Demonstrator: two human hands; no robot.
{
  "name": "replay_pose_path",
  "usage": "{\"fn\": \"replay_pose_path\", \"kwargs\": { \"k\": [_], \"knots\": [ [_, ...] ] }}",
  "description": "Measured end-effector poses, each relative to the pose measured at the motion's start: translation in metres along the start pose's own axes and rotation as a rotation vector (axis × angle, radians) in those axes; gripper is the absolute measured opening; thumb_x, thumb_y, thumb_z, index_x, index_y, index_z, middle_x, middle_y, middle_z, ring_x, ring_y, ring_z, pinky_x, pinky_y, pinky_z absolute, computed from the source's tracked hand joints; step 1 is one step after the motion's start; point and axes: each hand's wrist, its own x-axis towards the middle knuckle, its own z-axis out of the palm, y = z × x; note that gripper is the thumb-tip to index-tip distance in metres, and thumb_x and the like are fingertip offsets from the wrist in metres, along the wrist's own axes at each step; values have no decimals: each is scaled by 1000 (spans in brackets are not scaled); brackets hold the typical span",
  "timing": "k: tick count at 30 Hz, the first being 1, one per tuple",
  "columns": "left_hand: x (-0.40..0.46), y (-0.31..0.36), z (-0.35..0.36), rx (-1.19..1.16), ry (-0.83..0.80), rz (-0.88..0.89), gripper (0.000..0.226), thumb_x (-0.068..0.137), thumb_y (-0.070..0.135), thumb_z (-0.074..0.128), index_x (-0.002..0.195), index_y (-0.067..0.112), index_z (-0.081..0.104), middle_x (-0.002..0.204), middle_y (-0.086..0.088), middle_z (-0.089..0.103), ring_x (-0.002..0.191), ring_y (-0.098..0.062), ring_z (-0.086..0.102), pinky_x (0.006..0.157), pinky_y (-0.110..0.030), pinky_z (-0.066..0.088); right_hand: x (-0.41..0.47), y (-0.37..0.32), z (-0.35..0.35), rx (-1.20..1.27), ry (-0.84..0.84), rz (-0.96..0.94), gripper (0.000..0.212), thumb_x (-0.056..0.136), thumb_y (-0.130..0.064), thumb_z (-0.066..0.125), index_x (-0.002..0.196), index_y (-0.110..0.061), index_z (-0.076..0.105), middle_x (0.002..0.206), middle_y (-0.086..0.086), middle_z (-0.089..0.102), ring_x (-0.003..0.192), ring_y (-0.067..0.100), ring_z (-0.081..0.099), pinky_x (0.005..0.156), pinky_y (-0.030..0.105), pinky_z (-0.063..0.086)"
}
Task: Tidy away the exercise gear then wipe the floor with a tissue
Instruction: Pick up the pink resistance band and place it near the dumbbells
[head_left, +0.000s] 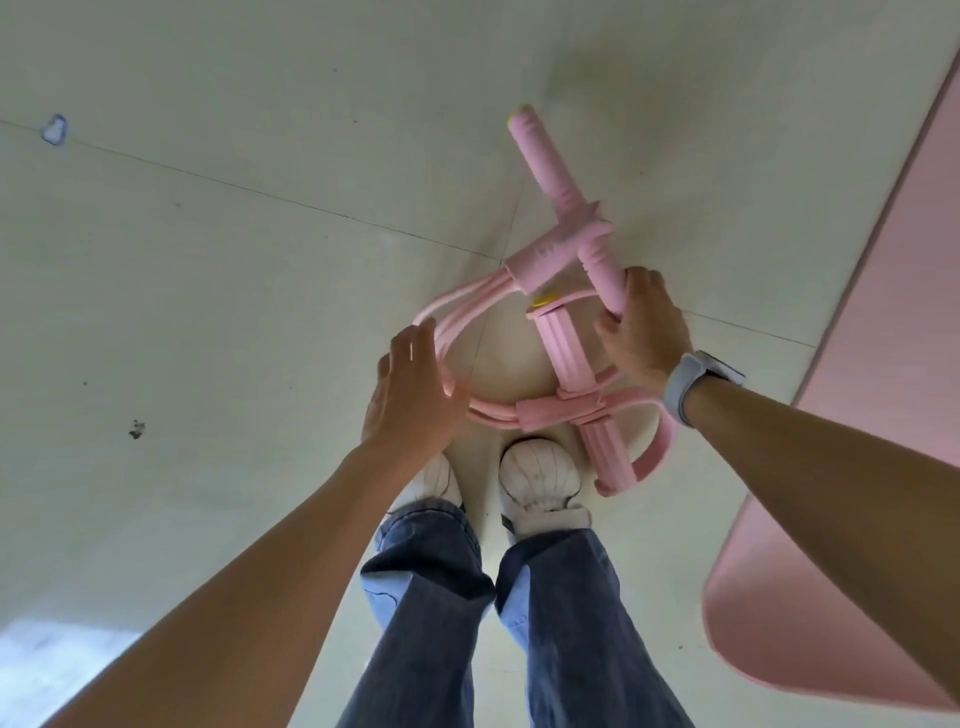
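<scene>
So over on the far left the floor (208, 291) had a small bluish mark (54, 130) and a dark speck (136, 429), neither near the action. Moving in, the left hand (410, 387) was flat and loose, fingers straight, just brushing the looped tubes of the pink pedal puller (558, 338) on its left side, not really holding anything as far as I could tell. The puller sat right in front of the white shoes (537, 478), between both hands. Its foam handle bar (563, 208) ran long-ways from near the right hand up and away toward the upper left, yellow-capped end pointing away from the person. The ribbed foot bar (576, 374) ran the other diagonal, back down toward the right shoe. The right hand (641, 325), smartwatch (688, 387) on the wrist, had its fingers curled round the near end of that handle bar, so it's clearly the hand with the actual grip. I'd guess the lift comes from the right, left gathering the tubes. Pink mat (857, 467) lay off to the right.
</scene>
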Motion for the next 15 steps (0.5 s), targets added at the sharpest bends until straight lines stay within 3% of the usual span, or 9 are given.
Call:
{"fn": "replay_pose_path", "kwargs": {
  "k": [2, 5, 6, 7, 8, 9, 10, 11, 15],
  "knots": [
    [-8, 6, -11, -33, -8, -10, 80, 88, 29, 58, 147, 17, 7, 155, -8, 11, 141, -30, 19, 110, -42, 30, -23, -7, -18, 181, -24, -52, 29, 87, -12, 53, 110, 3, 43, 88, 14, 54, 68, 30, 55, 60, 35, 43],
    [-23, 25, -31, -70, 27, 22, 96, 82, 28, 67, 148, 23, -3, 159, -3, -5, 146, -25, 0, 115, -45, 19, -64, -17, -46, 368, -116, -137, 27, 87, -8, 52, 111, -1, 43, 76, 9, 53, 53, 19, 51, 50, 28, 48],
    [-27, 32, -39, -86, 51, 47, 96, 81, 26, 68, 148, 25, 0, 159, -2, 0, 146, -24, 2, 114, -44, 20, -76, -20, -55, 405, -142, -173, 27, 87, -7, 52, 112, -1, 42, 74, 10, 54, 51, 18, 50, 48, 28, 47],
    [-28, 37, -45, -117, 75, 71, 88, 80, 22, 69, 147, 28, 12, 156, -3, 16, 144, -25, 15, 111, -41, 27, -85, -22, -62, 449, -148, -192, 26, 87, -6, 52, 111, -1, 43, 70, 9, 53, 50, 15, 50, 46, 27, 47],
    [-29, 41, -51, -158, 92, 94, 69, 81, 19, 67, 139, 27, 31, 142, -4, 41, 131, -25, 37, 101, -34, 39, -92, -23, -70, 502, -134, -190, 21, 87, -4, 52, 106, -4, 43, 66, 5, 50, 48, 9, 48, 43, 23, 44],
    [-30, 44, -56, -199, 92, 109, 42, 83, 16, 64, 121, 23, 48, 113, -3, 59, 106, -22, 54, 83, -24, 45, -95, -24, -77, 563, -100, -171, 18, 87, -2, 51, 101, -8, 43, 64, 2, 46, 46, 6, 47, 40, 17, 39],
    [-32, 46, -59, -233, 79, 114, 19, 84, 16, 61, 101, 19, 54, 86, 2, 61, 82, -18, 55, 66, -17, 43, -96, -24, -83, 626, -59, -135, 18, 86, -1, 51, 96, -13, 43, 62, 0, 44, 43, 5, 45, 39, 14, 37],
    [-34, 47, -60, -267, 63, 119, 8, 85, 16, 60, 89, 17, 54, 72, 6, 55, 68, -14, 52, 58, -16, 39, -95, -24, -89, 681, -20, -78, 18, 86, -1, 51, 90, -17, 43, 62, 0, 44, 42, 5, 43, 39, 15, 36],
    [-52, 58, -53, -377, 26, 92, 11, 84, 15, 60, 75, 17, 53, 63, 6, 49, 59, -9, 45, 56, -18, 37, -92, -17, -106, 953, 107, 236, 20, 82, 0, 47, 72, -16, 41, 54, -1, 41, 35, 8, 36, 37, 19, 30]
  ]
}}
